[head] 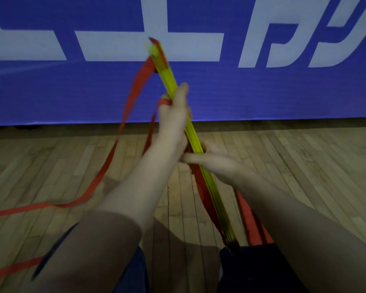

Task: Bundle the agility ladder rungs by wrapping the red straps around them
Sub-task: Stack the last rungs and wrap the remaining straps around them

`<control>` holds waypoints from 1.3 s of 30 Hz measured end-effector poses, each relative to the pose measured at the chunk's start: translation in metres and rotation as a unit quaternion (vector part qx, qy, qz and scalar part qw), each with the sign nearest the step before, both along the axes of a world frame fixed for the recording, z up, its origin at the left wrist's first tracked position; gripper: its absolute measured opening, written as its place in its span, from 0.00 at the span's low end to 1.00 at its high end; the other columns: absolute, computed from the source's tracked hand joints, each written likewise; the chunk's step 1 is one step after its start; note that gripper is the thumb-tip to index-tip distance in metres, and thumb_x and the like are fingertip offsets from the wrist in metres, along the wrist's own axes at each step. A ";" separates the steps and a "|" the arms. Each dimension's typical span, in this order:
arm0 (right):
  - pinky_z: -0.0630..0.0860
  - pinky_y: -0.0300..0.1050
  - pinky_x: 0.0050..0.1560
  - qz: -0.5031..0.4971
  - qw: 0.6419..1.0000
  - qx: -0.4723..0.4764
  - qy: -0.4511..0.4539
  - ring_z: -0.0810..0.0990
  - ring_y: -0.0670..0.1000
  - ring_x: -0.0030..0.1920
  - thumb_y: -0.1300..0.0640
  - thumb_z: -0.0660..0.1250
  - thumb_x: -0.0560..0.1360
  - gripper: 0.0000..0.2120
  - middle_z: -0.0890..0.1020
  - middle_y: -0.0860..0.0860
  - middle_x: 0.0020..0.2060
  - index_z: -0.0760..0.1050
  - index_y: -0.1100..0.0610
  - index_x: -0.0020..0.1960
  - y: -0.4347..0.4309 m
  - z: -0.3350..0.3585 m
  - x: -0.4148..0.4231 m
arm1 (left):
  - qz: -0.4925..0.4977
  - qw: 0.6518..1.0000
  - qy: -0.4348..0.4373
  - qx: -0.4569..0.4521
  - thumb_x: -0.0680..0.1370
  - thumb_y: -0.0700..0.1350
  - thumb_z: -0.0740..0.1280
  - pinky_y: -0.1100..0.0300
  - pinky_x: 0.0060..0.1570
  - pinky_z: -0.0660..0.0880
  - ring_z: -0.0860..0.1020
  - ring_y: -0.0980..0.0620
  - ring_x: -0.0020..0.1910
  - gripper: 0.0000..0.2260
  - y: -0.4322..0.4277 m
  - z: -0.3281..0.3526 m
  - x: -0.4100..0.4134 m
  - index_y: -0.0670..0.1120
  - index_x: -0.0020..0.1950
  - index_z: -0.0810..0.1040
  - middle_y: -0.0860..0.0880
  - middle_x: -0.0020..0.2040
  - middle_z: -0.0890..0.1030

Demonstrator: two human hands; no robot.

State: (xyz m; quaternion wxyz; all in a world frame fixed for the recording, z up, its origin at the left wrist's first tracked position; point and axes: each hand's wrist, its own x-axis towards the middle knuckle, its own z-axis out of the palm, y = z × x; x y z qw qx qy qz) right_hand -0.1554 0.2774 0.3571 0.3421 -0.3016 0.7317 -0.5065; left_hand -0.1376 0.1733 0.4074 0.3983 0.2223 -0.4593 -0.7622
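Holding the stack of yellow rungs (179, 100) in front of the body, the 2 hands are both closed on it. The long axis runs from the lap up and away, leaning a little left. The left hand (173, 115) grips the middle, higher and farther; it also seems to pinch a red strap (133, 89). The right hand (211, 159) clamps the stack lower, nearer to the body. Loose strap hangs to the left and trails over the wooden floor (304, 166). Behind stands a blue banner (262, 92); the room is dim.
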 end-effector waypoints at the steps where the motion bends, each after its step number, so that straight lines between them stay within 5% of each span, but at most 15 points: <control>1: 0.76 0.44 0.35 -0.021 0.999 -0.034 0.003 0.78 0.49 0.34 0.61 0.76 0.57 0.21 0.79 0.51 0.33 0.74 0.57 0.48 -0.003 0.003 -0.002 | -0.016 1.000 -0.013 0.004 0.78 0.45 0.67 0.60 0.24 0.59 0.62 0.55 0.21 0.12 0.011 -0.005 -0.003 0.45 0.39 0.66 0.54 0.22 0.64; 5: 0.69 0.40 0.24 -0.076 0.993 -0.086 0.011 0.71 0.49 0.24 0.74 0.67 0.60 0.16 0.72 0.55 0.30 0.69 0.60 0.43 0.001 0.009 -0.004 | -0.072 0.997 -0.038 0.008 0.77 0.47 0.69 0.61 0.25 0.61 0.65 0.54 0.23 0.13 0.028 -0.012 -0.006 0.47 0.37 0.67 0.53 0.24 0.66; 10: 0.57 0.43 0.28 -0.134 0.986 -0.093 -0.043 0.63 0.50 0.24 0.76 0.62 0.63 0.13 0.66 0.55 0.29 0.67 0.59 0.38 0.001 0.005 0.003 | -0.116 0.985 -0.084 -0.097 0.73 0.46 0.73 0.64 0.26 0.68 0.74 0.58 0.25 0.09 0.013 0.009 0.006 0.46 0.41 0.73 0.50 0.31 0.76; 13: 0.62 0.45 0.29 -0.115 0.992 -0.043 -0.025 0.68 0.52 0.27 0.67 0.65 0.57 0.13 0.70 0.55 0.30 0.69 0.57 0.39 -0.001 -0.003 0.009 | -0.097 0.995 -0.007 -0.035 0.74 0.45 0.72 0.61 0.33 0.72 0.77 0.55 0.30 0.07 -0.006 0.027 0.014 0.48 0.38 0.76 0.51 0.31 0.77; 17: 0.73 0.52 0.35 -0.053 0.999 0.006 0.006 0.74 0.55 0.32 0.69 0.68 0.67 0.11 0.74 0.56 0.34 0.70 0.56 0.42 0.003 -0.006 0.012 | -0.070 0.998 -0.009 -0.006 0.69 0.47 0.75 0.60 0.31 0.65 0.68 0.54 0.27 0.12 -0.017 0.023 0.011 0.48 0.33 0.73 0.49 0.30 0.70; 19: 0.76 0.45 0.38 -0.059 0.997 0.027 0.042 0.78 0.50 0.34 0.61 0.72 0.69 0.09 0.78 0.52 0.35 0.72 0.54 0.44 0.002 -0.005 0.010 | -0.064 0.998 -0.016 -0.011 0.67 0.48 0.74 0.59 0.29 0.62 0.65 0.54 0.26 0.12 -0.003 0.019 0.009 0.49 0.32 0.71 0.50 0.29 0.67; 24: 0.78 0.49 0.45 -0.146 0.973 -0.092 0.154 0.81 0.50 0.45 0.52 0.67 0.59 0.22 0.81 0.52 0.43 0.72 0.54 0.52 -0.005 0.002 0.000 | -0.057 0.986 -0.123 -0.100 0.74 0.48 0.72 0.59 0.31 0.64 0.65 0.56 0.24 0.18 0.033 0.007 0.006 0.48 0.28 0.68 0.57 0.22 0.66; 26: 0.76 0.47 0.43 -0.163 0.964 -0.107 0.179 0.80 0.49 0.44 0.54 0.65 0.60 0.18 0.81 0.51 0.41 0.73 0.57 0.49 -0.002 0.004 -0.001 | -0.083 0.983 -0.127 -0.103 0.76 0.48 0.70 0.60 0.30 0.64 0.65 0.59 0.21 0.18 0.040 0.007 0.006 0.48 0.29 0.68 0.58 0.19 0.64; 28: 0.71 0.43 0.34 -0.180 0.963 -0.135 0.147 0.76 0.45 0.32 0.59 0.63 0.62 0.05 0.78 0.45 0.29 0.73 0.54 0.39 -0.001 0.005 -0.002 | -0.122 0.971 -0.163 -0.124 0.77 0.50 0.67 0.63 0.30 0.65 0.66 0.62 0.20 0.17 0.041 0.013 0.009 0.48 0.31 0.68 0.59 0.17 0.65; 31: 0.63 0.40 0.27 -0.198 0.969 -0.129 0.077 0.68 0.47 0.21 0.66 0.65 0.67 0.05 0.71 0.47 0.19 0.71 0.59 0.34 0.003 0.009 -0.009 | -0.254 0.894 -0.240 -0.279 0.76 0.59 0.66 0.63 0.37 0.70 0.74 0.59 0.30 0.17 0.018 0.019 0.017 0.48 0.35 0.72 0.57 0.27 0.75; 33: 0.62 0.41 0.24 -0.201 0.972 -0.109 0.057 0.67 0.51 0.19 0.68 0.64 0.71 0.03 0.69 0.52 0.18 0.73 0.66 0.38 0.009 0.014 -0.017 | -0.413 0.773 -0.300 -0.377 0.72 0.64 0.65 0.62 0.46 0.75 0.81 0.59 0.43 0.16 -0.001 0.023 0.030 0.53 0.46 0.79 0.55 0.42 0.82; 35: 0.63 0.41 0.23 -0.214 0.971 -0.098 0.036 0.67 0.52 0.19 0.68 0.64 0.73 0.06 0.70 0.53 0.18 0.74 0.67 0.38 0.013 0.017 -0.026 | -0.477 0.668 -0.373 -0.434 0.67 0.67 0.68 0.59 0.51 0.79 0.83 0.56 0.48 0.27 -0.016 0.024 0.039 0.52 0.60 0.78 0.52 0.50 0.84; 36: 0.64 0.41 0.24 -0.221 0.970 -0.097 0.025 0.67 0.53 0.20 0.67 0.64 0.74 0.07 0.70 0.54 0.19 0.73 0.64 0.37 0.014 0.018 -0.029 | -0.455 0.646 -0.398 -0.466 0.68 0.64 0.70 0.57 0.51 0.80 0.83 0.54 0.47 0.30 -0.019 0.023 0.040 0.47 0.62 0.77 0.49 0.49 0.84; 39: 0.63 0.42 0.25 -0.234 0.967 -0.104 -0.004 0.66 0.52 0.20 0.67 0.64 0.74 0.06 0.69 0.55 0.22 0.72 0.62 0.38 0.012 0.016 -0.037 | -0.264 0.619 -0.385 -0.632 0.77 0.51 0.67 0.55 0.36 0.77 0.81 0.46 0.44 0.13 -0.005 0.018 0.035 0.41 0.49 0.78 0.45 0.39 0.79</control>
